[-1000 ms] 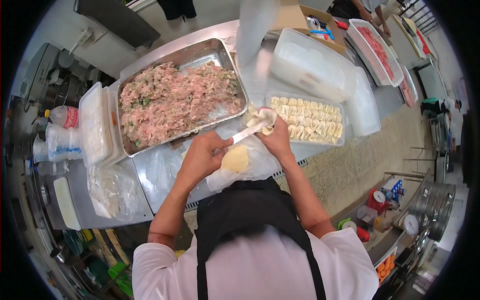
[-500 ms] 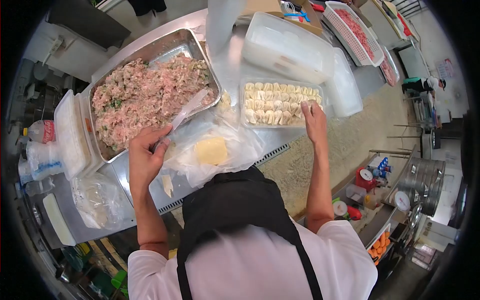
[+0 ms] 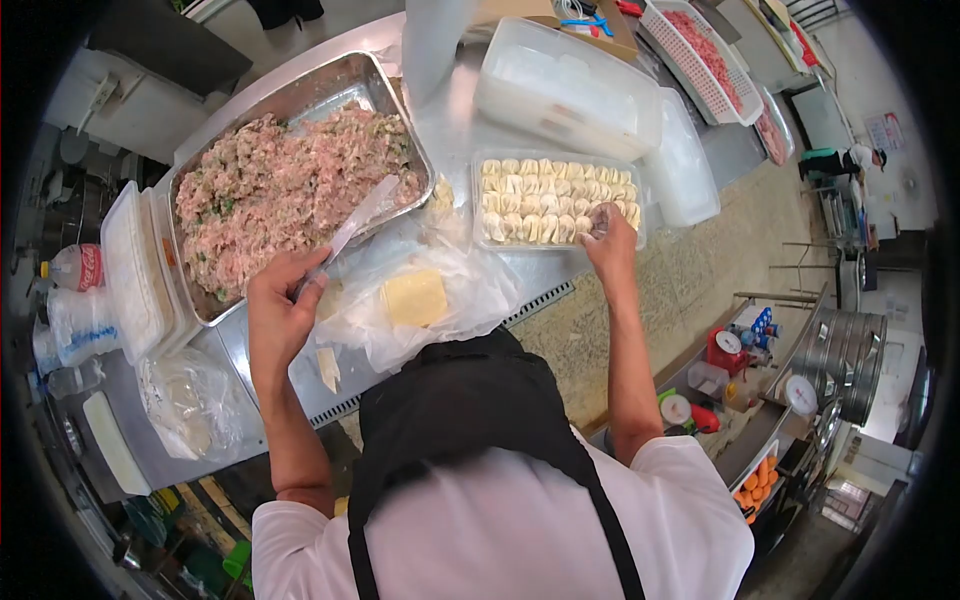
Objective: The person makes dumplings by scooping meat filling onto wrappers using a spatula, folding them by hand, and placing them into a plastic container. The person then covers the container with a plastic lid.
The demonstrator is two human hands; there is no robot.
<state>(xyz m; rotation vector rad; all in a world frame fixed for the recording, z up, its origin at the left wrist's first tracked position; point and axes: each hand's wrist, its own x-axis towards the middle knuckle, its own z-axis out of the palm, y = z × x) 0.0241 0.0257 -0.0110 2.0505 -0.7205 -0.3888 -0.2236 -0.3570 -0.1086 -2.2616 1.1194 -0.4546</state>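
Observation:
My left hand [image 3: 280, 305] is closed on a flat, pale spatula [image 3: 362, 217], whose blade reaches over the near right rim of the metal tray [image 3: 429, 165] of minced filling [image 3: 290, 185]. At the right end of a clear container [image 3: 478, 228] with rows of folded dumplings [image 3: 530, 195], my right hand [image 3: 610, 243] has its fingers pressed together over the front row; what they hold, if anything, is hidden. Between my hands, a stack of yellow wrappers [image 3: 415, 297] lies on crumpled white plastic [image 3: 478, 290].
Large translucent containers [image 3: 565, 90] stand behind the dumplings, with a lid [image 3: 688, 165] to their right. A white basket of red meat [image 3: 700, 60] is at the back right. Stacked boxes [image 3: 135, 270] and bottles [image 3: 75, 267] stand left. Another person [image 3: 845, 162] is far right.
My right hand has left the wrappers' area and moved right to the dumpling container, lowering onto its front row. My left hand moved left with the spatula, away from the dumpling it was touching.

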